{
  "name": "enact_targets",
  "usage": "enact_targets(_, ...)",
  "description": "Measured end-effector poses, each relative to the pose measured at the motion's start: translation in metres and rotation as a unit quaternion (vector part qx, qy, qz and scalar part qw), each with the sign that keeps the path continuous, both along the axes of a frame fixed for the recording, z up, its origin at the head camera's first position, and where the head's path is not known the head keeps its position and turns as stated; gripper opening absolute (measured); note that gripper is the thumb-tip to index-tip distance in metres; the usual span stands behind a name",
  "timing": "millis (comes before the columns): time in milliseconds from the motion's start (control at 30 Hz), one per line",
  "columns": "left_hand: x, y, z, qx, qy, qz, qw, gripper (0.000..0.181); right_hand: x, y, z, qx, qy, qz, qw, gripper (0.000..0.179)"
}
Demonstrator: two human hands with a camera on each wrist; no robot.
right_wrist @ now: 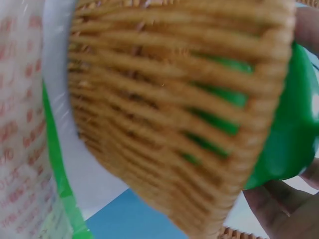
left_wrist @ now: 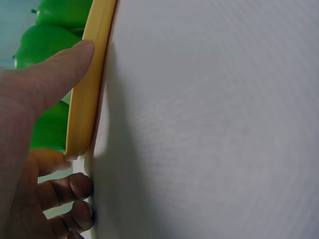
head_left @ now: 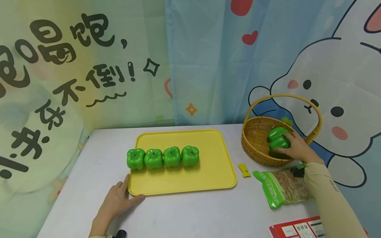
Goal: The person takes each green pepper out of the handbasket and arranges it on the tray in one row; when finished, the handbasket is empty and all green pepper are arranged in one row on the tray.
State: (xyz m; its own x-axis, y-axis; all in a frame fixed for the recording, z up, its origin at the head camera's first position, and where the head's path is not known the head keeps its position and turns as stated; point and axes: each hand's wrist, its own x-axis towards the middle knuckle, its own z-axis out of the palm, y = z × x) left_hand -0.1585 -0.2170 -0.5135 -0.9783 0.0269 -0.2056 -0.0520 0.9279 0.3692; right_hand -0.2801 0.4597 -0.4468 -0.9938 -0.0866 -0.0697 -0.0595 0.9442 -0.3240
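Note:
My right hand [head_left: 299, 148] grips a green bell pepper [head_left: 279, 142] inside the near right rim of a wicker basket [head_left: 257, 135]. In the right wrist view, fingers curl around the pepper [right_wrist: 294, 124] and the basket's weave [right_wrist: 164, 89] hides part of it. Whether a second pepper lies beneath it I cannot tell. A yellow tray [head_left: 184, 183] carries a row of several green bell peppers [head_left: 172, 156], the leftmost at its left edge. My left hand [head_left: 117, 200] rests at the tray's near left corner, thumb against the front rim [left_wrist: 89, 84], other fingers beside the left edge.
Between tray and basket lies a small yellow packet [head_left: 244, 170]. A green-and-clear bag [head_left: 285, 186] of brown food sits in front of the basket, partly under the right forearm. A red-and-white box [head_left: 300, 228] is at the near right. A printed curtain [head_left: 202, 66] hangs behind the table.

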Motion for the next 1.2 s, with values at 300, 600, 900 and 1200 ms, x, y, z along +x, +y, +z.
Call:
enact_targets(300, 0.0, 0.0, -0.001, 0.0, 0.014, -0.007, 0.9999, 0.119, 0.01, -0.027, 0.015, -0.031, 0.071, 0.013, 0.9969, 0.09)
enact_targets(600, -0.001, -0.001, 0.001, 0.001, 0.005, -0.003, 1.0, 0.12, 0.017, -0.07, 0.023, -0.066, 0.144, 0.055, 0.9858, 0.08)
enact_targets(900, -0.001, -0.002, -0.002, -0.001, 0.009, -0.005, 0.9999, 0.12, 0.018, -0.127, 0.023, -0.064, 0.198, 0.136, 0.9685, 0.078)
enact_targets(1200, 0.0, -0.001, -0.001, 0.002, 0.009, -0.004, 0.9999, 0.119, 0.017, -0.179, 0.007, -0.048, 0.193, 0.198, 0.9599, 0.076)
